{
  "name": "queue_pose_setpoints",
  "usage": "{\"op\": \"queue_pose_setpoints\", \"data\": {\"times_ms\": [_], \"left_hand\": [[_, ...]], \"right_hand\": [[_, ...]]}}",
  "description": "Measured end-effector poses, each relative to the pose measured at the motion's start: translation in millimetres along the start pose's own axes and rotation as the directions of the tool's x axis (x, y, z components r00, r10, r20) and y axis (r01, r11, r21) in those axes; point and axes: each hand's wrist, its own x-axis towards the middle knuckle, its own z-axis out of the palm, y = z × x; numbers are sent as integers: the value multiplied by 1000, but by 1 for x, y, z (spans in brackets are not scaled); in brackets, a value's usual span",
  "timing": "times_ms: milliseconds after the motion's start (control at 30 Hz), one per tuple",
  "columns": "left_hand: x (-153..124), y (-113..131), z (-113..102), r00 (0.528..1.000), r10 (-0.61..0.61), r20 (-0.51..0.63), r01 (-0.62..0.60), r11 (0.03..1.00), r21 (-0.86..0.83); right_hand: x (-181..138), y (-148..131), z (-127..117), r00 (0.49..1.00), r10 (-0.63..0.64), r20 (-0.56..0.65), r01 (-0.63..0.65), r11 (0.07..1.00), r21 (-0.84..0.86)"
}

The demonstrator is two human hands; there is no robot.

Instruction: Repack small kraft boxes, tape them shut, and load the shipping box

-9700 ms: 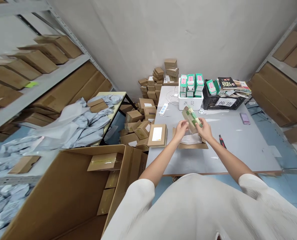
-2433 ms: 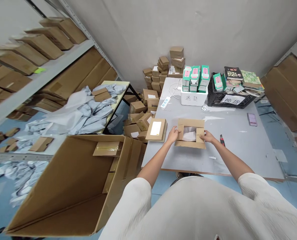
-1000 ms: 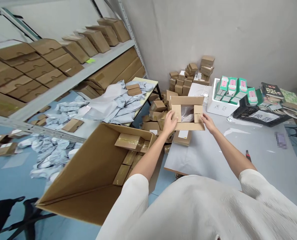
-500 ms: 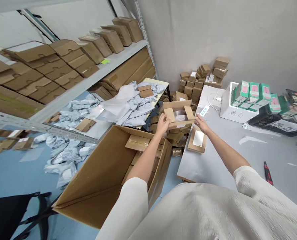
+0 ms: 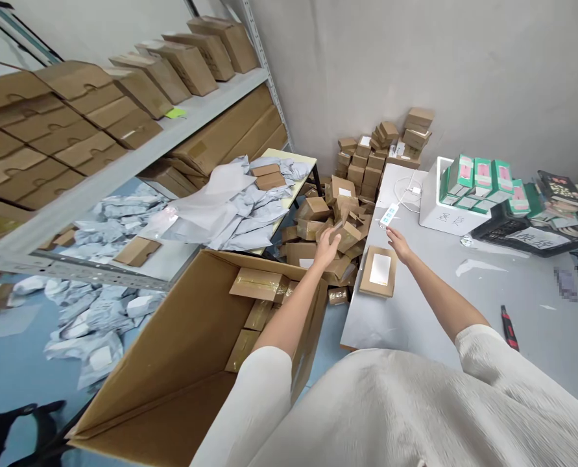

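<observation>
My left hand [image 5: 328, 248] is held out over a heap of small cardboard boxes [image 5: 313, 209] beside the table, its fingers apart and nothing in them. My right hand [image 5: 398, 245] hovers above the table's left part, also empty with fingers stretched. Just left of and below it lies a flat brown carton [image 5: 377, 285] with a white label. A white power strip [image 5: 390, 214] sits right beyond its fingertips. Under my left forearm stands a large open cardboard box [image 5: 172, 350] with several taped cartons [image 5: 258, 285] inside.
The grey table [image 5: 434, 305] carries a red utility knife [image 5: 509, 328], a white bin [image 5: 434, 211] of green-and-pink boxes and a black crate [image 5: 507, 227]. At left, a metal shelf [image 5: 196, 107] holds cartons. Grey mailing bags [image 5: 250, 207] cover a small table and the floor.
Both hands have let go of the open-flapped carton they held; it has dropped to the heap. My hands are now empty, and the view has turned slightly right.
</observation>
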Motion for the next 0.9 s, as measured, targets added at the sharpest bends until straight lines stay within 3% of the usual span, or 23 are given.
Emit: {"op": "queue_pose_setpoints", "data": {"times_ms": [200, 367, 467, 633, 900], "left_hand": [[-18, 2, 47, 983, -55, 172, 62, 997, -34], [-43, -11, 93, 917, -159, 366, 174, 985, -9], [-53, -17, 113, 889, -204, 409, 217, 976, 16], [-62, -18, 131, 879, -236, 415, 236, 970, 52], [-84, -10, 172, 838, -212, 503, 219, 975, 47]], "right_hand": [[-18, 24, -16, 998, 57, -1, -57, 996, -67], [-46, 53, -25, 990, 138, -31, -141, 978, -156], [-64, 66, -29, 975, 213, -66, -222, 957, -187], [-85, 77, -33, 957, 291, -16, -290, 947, -137], [-111, 92, -67, 965, 238, -110, -254, 953, -166]]}}
